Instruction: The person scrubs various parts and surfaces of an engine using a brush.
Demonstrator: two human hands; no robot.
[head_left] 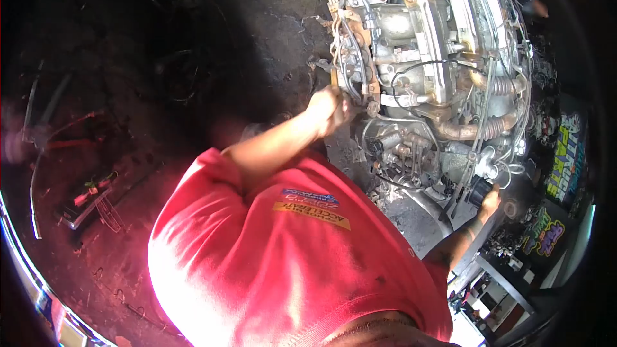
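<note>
A large engine (424,58) with metal pipes, hoses and wiring fills the upper right of the head view. My left hand (328,110) is closed in a fist at the engine's near left side, beside a bundle of hoses and thin lines (352,51). A short tan piece (334,78) shows just past the fist; whether I hold it cannot be told. My right hand (491,204) reaches to the engine's right end, fingers curled round a black cylindrical part (478,191). That part sits beside shiny metal fittings (488,166).
Dark, stained floor (128,218) spreads to the left, with a red-handled tool (71,141) and a metal frame-like object (96,205) on it. Banners (565,154) with bright lettering stand at the right. A shelf or bench (504,283) with small items is lower right.
</note>
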